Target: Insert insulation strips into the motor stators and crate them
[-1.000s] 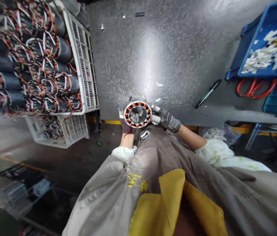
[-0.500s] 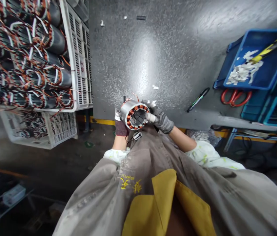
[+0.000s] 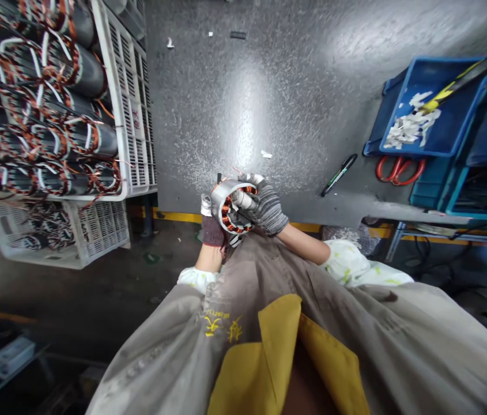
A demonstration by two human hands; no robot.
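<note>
As gloved fingers [image 3: 257,193] grip a stator [image 3: 222,196], a white crate [image 3: 117,115] holds stators [image 3: 81,135], a blue tray [image 3: 455,109] white scraps [image 3: 411,129].

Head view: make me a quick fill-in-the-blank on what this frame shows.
The right hand gripping the stator wears a ____ glove.
The left hand wears a ____ glove.
The red scissors lie beside a ____ tray.
The wound stators lie in a ____ crate.

Missing words: grey; dark red; blue; white.
</note>
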